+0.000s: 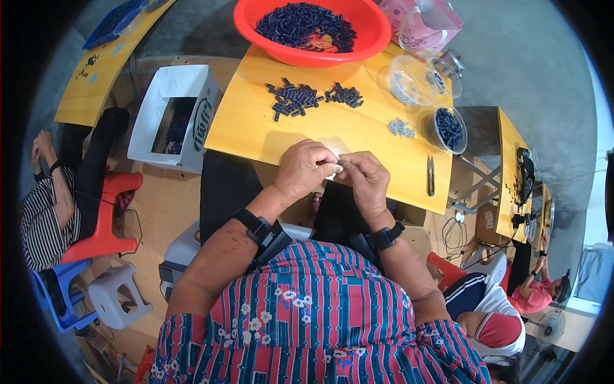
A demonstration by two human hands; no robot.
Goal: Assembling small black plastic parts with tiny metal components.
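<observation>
My left hand (306, 169) and my right hand (366, 182) meet fingertip to fingertip just over the near edge of the yellow table (256, 131). Both are closed in a pinch around a small dark piece (340, 162); the fingers hide most of it. Beyond them lie a larger pile of short dark cylindrical pieces (293, 99) and a smaller pile of similar pieces (344, 95). To the right are a heap of tiny pale parts (401, 127), a clear round tub of dark pieces (449, 130) and a slim dark hand tool (431, 176).
A red basin (246, 29) full of dark pieces stands at the table's far edge. Clear plastic containers (416, 83) and a pink bag (422, 29) are at the far right. On the floor at left sits a white box (142, 121). Other people sit on both sides.
</observation>
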